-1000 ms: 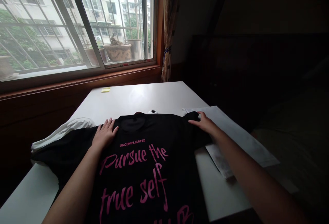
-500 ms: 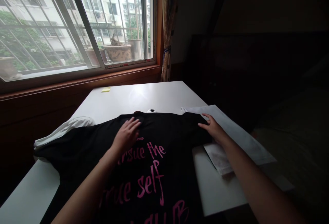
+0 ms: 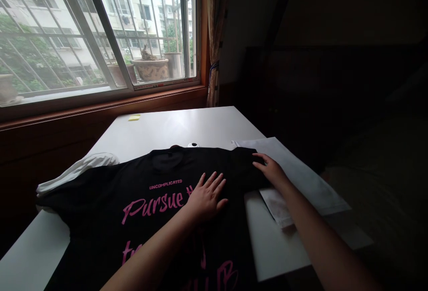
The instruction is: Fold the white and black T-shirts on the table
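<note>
Shirt: the black shirt is spread on the tabletop, its collar on the side of the window; its lower part goes out of view.
Lettering: pink words face up, with "UNCOMPLICATED" and "Pursue" easy to read; the others are partly covered by the arm.
Left hand: the left hand lies palm down on the shirt's front, over some letters; its fingers are open and spread, gripping nothing.
Right hand: the right hand is at the end of the sleeve on that side; thumb and forefinger are parted, but I cannot tell if the fingers pinch the fabric.
White cloth: the white cloth is bunched beside the other sleeve, at the far left.
White sheet: the white sheet lies partly under the right sleeve and passes beyond the tabletop's edge.
Round thing: a small white round thing with a dark centre shows just behind the collar.
Yellow note: the note is near the far left corner.
Window side: pots stand behind the glass; a curtain hangs at its right.
</note>
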Tool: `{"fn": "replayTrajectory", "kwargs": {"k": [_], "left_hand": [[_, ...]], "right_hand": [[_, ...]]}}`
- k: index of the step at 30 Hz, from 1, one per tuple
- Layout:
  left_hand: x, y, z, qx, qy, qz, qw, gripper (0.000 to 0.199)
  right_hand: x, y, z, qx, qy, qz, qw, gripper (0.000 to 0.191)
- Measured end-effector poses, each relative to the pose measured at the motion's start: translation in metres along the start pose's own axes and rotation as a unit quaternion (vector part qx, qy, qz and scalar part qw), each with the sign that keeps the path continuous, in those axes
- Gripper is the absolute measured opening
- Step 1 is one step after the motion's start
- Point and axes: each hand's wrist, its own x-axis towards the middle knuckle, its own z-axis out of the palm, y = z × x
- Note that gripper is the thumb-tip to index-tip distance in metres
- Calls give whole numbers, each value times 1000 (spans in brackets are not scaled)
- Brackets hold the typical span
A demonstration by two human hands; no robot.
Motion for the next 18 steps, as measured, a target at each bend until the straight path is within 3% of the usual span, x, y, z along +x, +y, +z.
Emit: {"fn": "replayTrajectory", "kwargs": {"k": [12, 15, 18], "left_hand": [[-9, 4, -2, 14, 0, 4, 1000, 72], [-12, -7, -7, 6, -1, 0, 1000, 66], [-22, -32, -15, 12, -4, -30, 999, 60]], "right_hand": [[-6, -7, -1, 28, 20, 5, 999, 42], [-9, -6, -2, 43, 25, -1, 999, 43], [-10, -3, -4, 43, 33, -1, 999, 43]]}}
